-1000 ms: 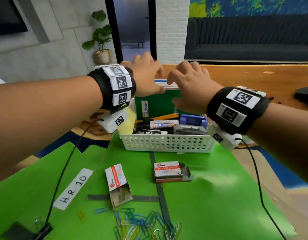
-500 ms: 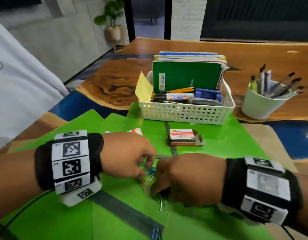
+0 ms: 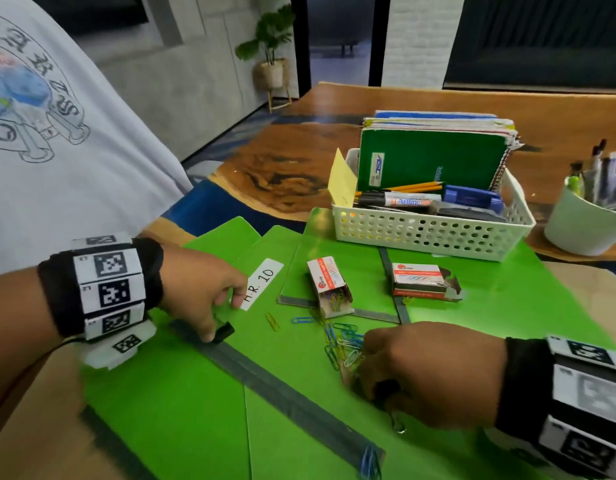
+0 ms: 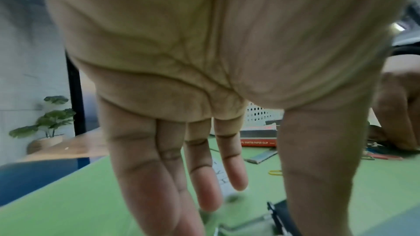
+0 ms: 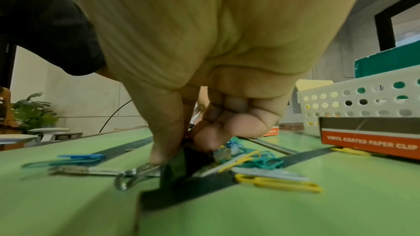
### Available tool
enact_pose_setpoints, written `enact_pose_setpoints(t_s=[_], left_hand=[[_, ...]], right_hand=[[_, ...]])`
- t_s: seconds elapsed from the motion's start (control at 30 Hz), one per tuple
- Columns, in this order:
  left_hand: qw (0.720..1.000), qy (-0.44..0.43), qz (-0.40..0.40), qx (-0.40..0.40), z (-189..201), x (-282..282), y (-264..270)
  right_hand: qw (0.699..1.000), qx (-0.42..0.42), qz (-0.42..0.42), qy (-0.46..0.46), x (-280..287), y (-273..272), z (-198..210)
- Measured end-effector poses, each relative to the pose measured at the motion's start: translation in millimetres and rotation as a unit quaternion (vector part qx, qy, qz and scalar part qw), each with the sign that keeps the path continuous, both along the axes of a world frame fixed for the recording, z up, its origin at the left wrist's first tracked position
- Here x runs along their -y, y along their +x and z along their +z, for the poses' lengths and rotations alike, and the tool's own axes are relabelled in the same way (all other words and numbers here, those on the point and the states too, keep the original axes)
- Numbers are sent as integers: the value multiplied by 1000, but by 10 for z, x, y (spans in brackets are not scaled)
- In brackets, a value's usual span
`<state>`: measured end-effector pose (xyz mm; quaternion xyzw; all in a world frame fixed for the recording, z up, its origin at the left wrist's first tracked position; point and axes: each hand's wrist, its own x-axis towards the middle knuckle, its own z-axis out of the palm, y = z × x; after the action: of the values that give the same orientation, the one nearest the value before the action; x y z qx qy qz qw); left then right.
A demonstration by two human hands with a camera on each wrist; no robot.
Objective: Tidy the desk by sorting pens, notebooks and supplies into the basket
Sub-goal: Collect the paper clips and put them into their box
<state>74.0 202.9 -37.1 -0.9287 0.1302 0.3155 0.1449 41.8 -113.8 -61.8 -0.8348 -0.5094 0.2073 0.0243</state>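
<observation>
My right hand (image 3: pixel 372 372) rests low on the green folders (image 3: pixel 202 410); its thumb and curled fingers pinch a black binder clip (image 5: pixel 179 159) with silver handles, beside a pile of loose coloured paper clips (image 3: pixel 339 341). My left hand (image 3: pixel 213 313) is to the left with its fingers straight (image 4: pixel 204 177), and the thumb touches a second black binder clip (image 3: pixel 225 332) by the "H.R. 10" label (image 3: pixel 261 284). The white perforated basket (image 3: pixel 427 233) stands behind, holding green notebooks (image 3: pixel 431 157), markers, pencils and a blue stapler.
Two paper clip boxes lie between hands and basket: an open one (image 3: pixel 329 285) with clips spilling out, and a closed-looking one (image 3: pixel 420 280). A white cup of pens (image 3: pixel 583 223) stands right of the basket. Blue clips (image 3: pixel 368 459) lie at the folder's near edge.
My left hand has left the clip pile and moved left to the black binder clip near the label. My right hand stays on the pile, pinching its clip.
</observation>
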Motion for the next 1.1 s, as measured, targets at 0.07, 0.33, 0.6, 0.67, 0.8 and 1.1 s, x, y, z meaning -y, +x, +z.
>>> enact_pose_setpoints(t_s=[0.07, 0.33, 0.6, 0.67, 0.8, 1.1], left_hand=[[999, -40, 15, 3, -63, -51, -26], [993, -112, 12, 27, -147, -113, -63], [953, -293, 21, 76, 307, 260, 195], [925, -368, 25, 88, 428, 453, 337], [881, -462, 57, 88, 525, 889, 660], [774, -538, 244, 226, 476, 1541, 1445]], right_hand=[[1000, -21, -12, 5, 26, 43, 18], [968, -102, -156, 166, 261, 327, 287], [802, 51, -405, 435, 464, 1441, 479], [790, 84, -428, 432, 462, 1626, 477], [774, 71, -467, 421, 441, 1771, 422], [840, 114, -444, 290, 612, 1432, 142]])
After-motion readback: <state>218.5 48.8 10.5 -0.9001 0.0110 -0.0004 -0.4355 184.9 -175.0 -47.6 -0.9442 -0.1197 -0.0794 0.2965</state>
